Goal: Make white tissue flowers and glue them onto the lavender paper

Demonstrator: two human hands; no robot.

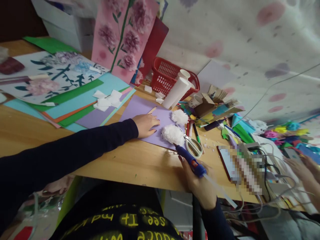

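Note:
My left hand [145,125] rests with spread fingers on a purple sheet [136,108], just below a small wooden stick [151,110]. In my right hand [201,181] is a blue glue gun [188,158] with a clear glue stick jutting from its back. Its nozzle points at the lower edge of a white fluffy paper flower [173,135]; whether they touch I cannot tell. A second white flower [179,117] lies above it on the sheet. Scissors [194,147] with pale handles lie beside the flowers.
A red basket [163,78] and white paper rolls [176,93] stand behind the sheet. Coloured papers [82,100] and white squares [107,100] lie left. On the right are a phone [228,164], cables and another person's hands [297,166].

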